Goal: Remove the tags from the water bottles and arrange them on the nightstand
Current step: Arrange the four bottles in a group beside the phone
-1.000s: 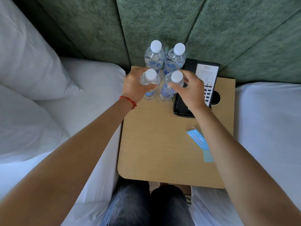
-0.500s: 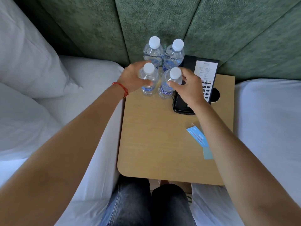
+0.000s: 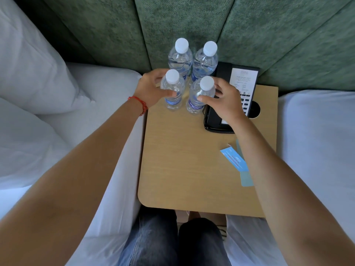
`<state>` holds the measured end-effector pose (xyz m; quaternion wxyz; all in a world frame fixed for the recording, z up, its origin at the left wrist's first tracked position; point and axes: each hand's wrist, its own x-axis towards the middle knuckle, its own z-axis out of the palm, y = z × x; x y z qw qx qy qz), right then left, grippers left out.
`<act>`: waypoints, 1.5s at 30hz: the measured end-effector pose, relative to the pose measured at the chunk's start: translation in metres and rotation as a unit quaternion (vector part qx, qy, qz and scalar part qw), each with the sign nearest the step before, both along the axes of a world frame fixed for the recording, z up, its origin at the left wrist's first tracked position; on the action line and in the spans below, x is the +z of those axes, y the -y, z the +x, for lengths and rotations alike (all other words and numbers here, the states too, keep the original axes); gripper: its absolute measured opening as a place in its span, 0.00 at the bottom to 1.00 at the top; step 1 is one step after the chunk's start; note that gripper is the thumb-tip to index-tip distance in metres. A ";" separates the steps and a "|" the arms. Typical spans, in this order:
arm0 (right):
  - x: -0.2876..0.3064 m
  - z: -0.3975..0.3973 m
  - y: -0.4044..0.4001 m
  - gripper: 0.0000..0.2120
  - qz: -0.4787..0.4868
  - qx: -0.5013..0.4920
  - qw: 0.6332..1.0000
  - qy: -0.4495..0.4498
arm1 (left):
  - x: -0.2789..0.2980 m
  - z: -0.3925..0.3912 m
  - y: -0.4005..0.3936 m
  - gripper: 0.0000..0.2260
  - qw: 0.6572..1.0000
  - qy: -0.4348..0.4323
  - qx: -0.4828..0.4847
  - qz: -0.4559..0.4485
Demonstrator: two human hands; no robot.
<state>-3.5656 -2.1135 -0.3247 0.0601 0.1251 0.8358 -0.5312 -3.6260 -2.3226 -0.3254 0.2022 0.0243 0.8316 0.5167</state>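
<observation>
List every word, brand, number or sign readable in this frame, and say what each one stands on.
"AQUAFINA": blue label of the front right bottle, held by the right hand.
Front left bottle in the left hand: label print blurred, unreadable.
Phone faceplate card and keys: too small to read.
Blue tag on the nightstand: red print lines, unreadable.

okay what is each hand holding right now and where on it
The left hand grips the front-left water bottle around its upper body. The right hand grips the front-right water bottle around its shoulder, below the cap.
</observation>
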 end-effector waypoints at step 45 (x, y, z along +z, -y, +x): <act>-0.020 0.005 0.019 0.30 0.014 -0.078 0.995 -0.053 | -0.024 0.010 -0.003 0.28 0.998 -0.018 0.047 0.042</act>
